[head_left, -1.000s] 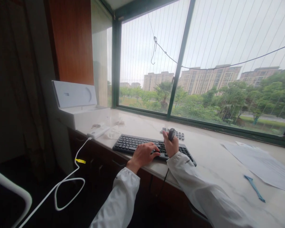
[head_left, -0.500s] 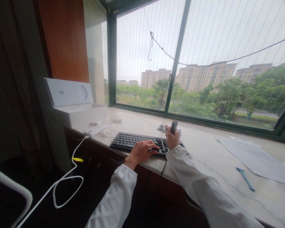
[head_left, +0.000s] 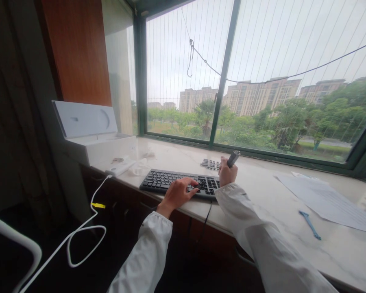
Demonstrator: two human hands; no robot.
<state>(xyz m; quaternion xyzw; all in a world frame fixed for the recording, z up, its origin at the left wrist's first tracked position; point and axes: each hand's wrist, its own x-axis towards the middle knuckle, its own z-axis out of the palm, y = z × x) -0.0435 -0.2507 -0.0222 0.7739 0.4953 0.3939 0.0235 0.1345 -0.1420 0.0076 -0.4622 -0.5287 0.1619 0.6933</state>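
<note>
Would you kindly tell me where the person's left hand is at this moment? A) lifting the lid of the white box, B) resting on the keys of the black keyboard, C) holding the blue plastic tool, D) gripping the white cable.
B: the left hand lies on the keys of the flat black keyboard on the pale marble sill, while the right hand is closed around a small dark grey tool.

Single head cam, looking forward and slightly down. Sill (head_left: 262, 191) close below; window (head_left: 262, 81) fills the upper frame.
</note>
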